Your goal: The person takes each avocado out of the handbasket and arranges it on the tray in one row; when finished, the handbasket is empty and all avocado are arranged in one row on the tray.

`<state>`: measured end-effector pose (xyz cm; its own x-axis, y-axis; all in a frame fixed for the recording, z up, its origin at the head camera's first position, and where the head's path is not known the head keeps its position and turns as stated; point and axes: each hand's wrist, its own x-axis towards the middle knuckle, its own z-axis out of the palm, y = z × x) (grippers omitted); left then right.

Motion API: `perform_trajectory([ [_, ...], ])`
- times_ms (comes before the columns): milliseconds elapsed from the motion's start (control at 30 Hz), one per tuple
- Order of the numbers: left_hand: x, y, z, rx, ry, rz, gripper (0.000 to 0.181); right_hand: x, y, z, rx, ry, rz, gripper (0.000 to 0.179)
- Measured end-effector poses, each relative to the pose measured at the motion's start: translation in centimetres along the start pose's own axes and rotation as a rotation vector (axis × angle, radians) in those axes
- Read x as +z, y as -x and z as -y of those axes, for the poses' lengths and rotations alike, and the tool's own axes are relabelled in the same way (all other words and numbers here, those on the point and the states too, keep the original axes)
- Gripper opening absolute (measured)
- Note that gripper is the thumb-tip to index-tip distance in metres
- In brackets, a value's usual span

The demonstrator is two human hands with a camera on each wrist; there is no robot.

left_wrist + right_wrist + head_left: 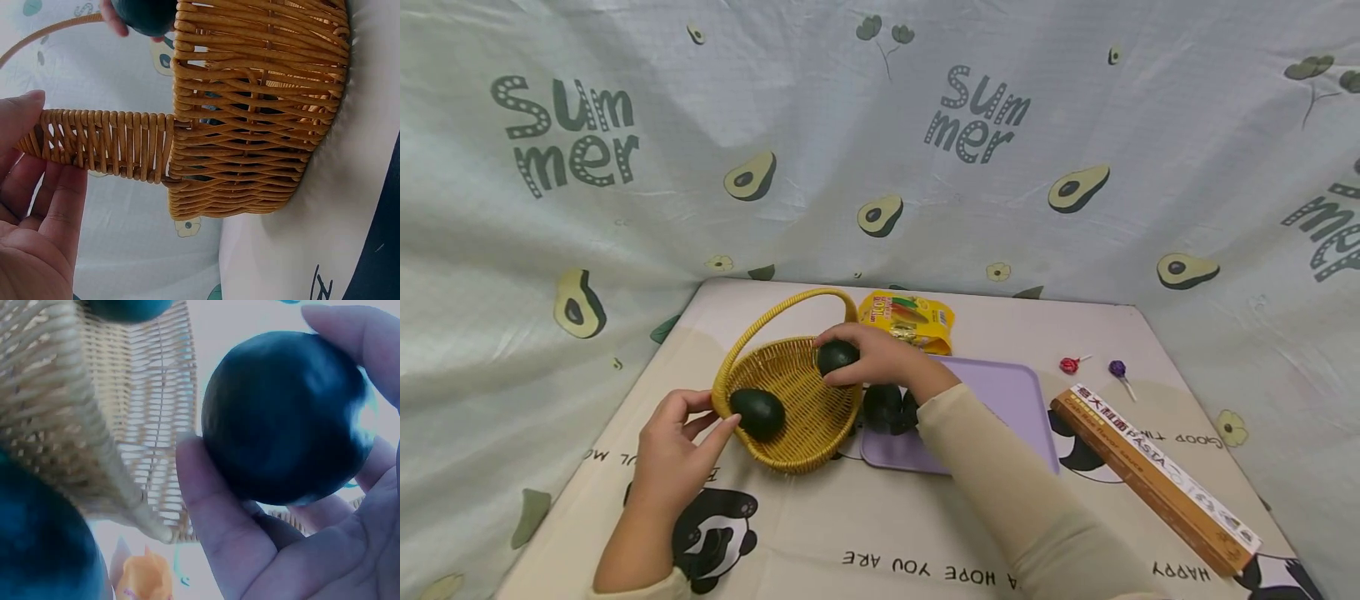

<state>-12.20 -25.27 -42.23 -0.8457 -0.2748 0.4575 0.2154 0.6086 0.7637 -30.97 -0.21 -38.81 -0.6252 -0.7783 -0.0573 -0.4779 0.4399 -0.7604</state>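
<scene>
My left hand (673, 454) grips the handle of a yellow wicker basket (808, 421) near its left base. In the left wrist view, thumb and fingers wrap the woven handle (103, 144). My right hand (883, 360) holds a dark green avocado (837, 357) over the basket's right side, above the rim. Fingers and thumb spread around this avocado (287, 419) in the right wrist view. Another avocado (758, 415) lies inside the basket at the left. More dark avocados (883, 408) sit on the lilac tray (1000, 392), partly hidden by my right forearm.
A yellow snack bag (928, 321) lies behind the tray. To the right are a red lollipop (1070, 365), a purple lollipop (1117, 368) and a long pasta box (1157, 475). Printed cloth walls (820, 242) stand around the table's back and sides.
</scene>
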Motion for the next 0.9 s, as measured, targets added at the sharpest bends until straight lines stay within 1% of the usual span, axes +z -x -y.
perform_trajectory([
  [100,-0.1,0.0,0.0,-0.001,0.002,-0.002,0.039,-0.3,0.5,-0.1,0.015,-0.004,-0.020,0.065],
  [233,-0.2,0.0,-0.1,0.000,0.007,-0.005,0.039,-0.7,1.1,-0.3,0.038,-0.003,-0.043,0.072],
  [400,-0.2,-0.1,-0.1,0.008,0.025,-0.002,0.040,-1.0,2.1,-0.4,0.061,-0.025,-0.071,0.071],
  [567,-0.1,0.0,-0.1,0.000,0.031,-0.001,0.040,-1.4,2.9,-0.7,0.029,-0.057,-0.092,0.067],
  [700,-0.1,0.0,-0.1,-0.002,0.023,0.000,0.040,-1.4,3.4,-1.2,0.024,-0.072,-0.115,0.069],
  [900,0.0,0.1,-0.2,-0.008,0.019,0.005,0.040,-1.4,4.5,-1.9,0.085,-0.078,-0.164,0.067],
])
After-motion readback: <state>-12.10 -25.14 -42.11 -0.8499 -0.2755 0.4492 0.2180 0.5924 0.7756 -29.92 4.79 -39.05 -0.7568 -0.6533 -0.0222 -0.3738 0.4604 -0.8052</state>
